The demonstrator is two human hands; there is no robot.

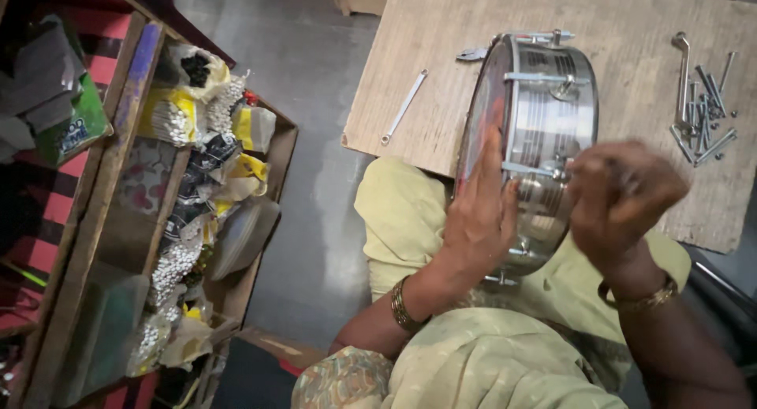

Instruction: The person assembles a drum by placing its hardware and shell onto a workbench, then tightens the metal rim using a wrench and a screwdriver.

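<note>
Two hands work a steel drum (544, 133): left hand (479, 212) flat on it, right hand (623, 192) pinching its rim; yellow packets (169, 115) lie left.

Left hand (481, 212) spread flat, right hand (623, 192) curled in a blurred grip

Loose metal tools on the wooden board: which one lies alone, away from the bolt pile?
The flat silver spanner, lying alone on the wooden board left of the shiny steel drum. The bent metal rod lies against the heap of bolts.
</note>
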